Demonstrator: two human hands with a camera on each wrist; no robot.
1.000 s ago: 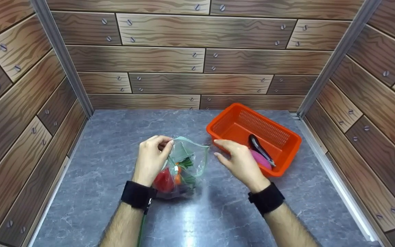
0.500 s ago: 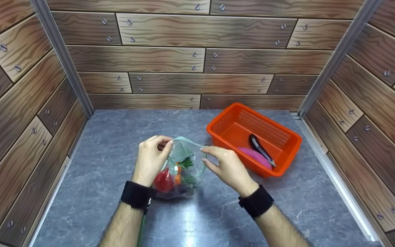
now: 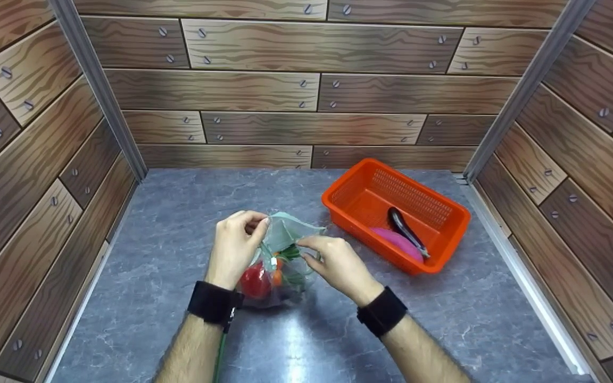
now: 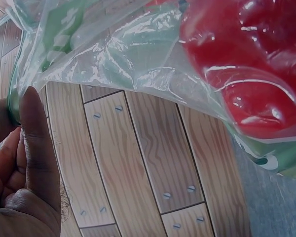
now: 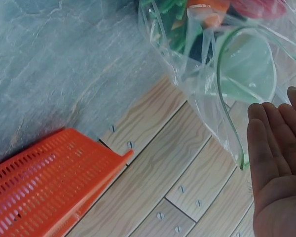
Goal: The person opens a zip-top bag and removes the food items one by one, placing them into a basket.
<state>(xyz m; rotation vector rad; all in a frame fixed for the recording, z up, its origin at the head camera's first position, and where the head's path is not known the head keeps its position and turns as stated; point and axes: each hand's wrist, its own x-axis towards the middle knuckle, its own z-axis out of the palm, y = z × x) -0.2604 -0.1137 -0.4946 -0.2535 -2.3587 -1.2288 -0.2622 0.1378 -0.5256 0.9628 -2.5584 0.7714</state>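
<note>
A clear zip bag (image 3: pixel 291 229) with a green-edged mouth stands on the grey table. Inside it show a red bell pepper (image 3: pixel 256 281), an orange vegetable (image 3: pixel 277 276) and green leafy pieces (image 3: pixel 288 252). My left hand (image 3: pixel 237 242) pinches the left side of the bag's rim between thumb and fingers, as the left wrist view also shows. At the mouth's right side is my right hand (image 3: pixel 336 263), its fingers extended and thumb apart. In the right wrist view, those fingertips (image 5: pixel 256 109) lie right at the green rim, pinching nothing.
An orange perforated basket (image 3: pixel 349 226) stands at the back right, holding a dark eggplant (image 3: pixel 405 229) and a pinkish-purple oblong thing (image 3: pixel 399 243). Wood-patterned walls (image 3: pixel 264 90) enclose the table at the back and both sides.
My right hand has come left from beside the basket to the bag's mouth, its fingertips now inward of the right corner. My left hand keeps its pinch in the same place.
</note>
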